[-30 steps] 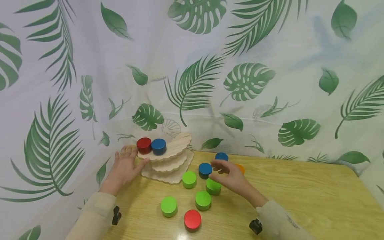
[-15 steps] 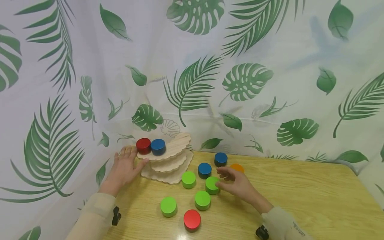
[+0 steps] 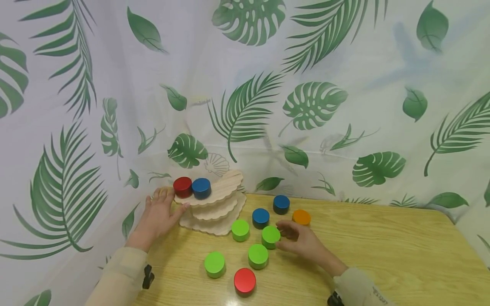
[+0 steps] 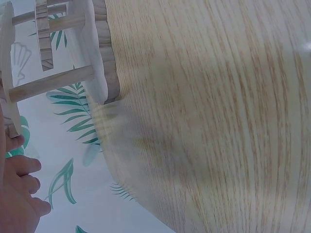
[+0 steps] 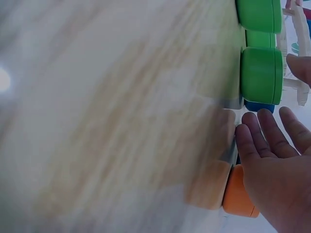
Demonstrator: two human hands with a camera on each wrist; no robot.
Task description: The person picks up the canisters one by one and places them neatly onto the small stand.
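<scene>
Green block (image 3: 270, 237), ungripped, beside loosely parted right hand (image 3: 301, 243); outstretched left hand (image 3: 158, 217) touches wooden stand (image 3: 223, 189).

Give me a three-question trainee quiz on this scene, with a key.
1. How many green blocks stand on the table?
2. Fill in: the hand nearer the orange block is the ____.
3. Which pair sits on the top tier of the wooden stand?
a) two green
b) one dark red block, one blue block
c) one orange, one green

Key: 1. Four. 2. The right hand. 3. b.
</scene>
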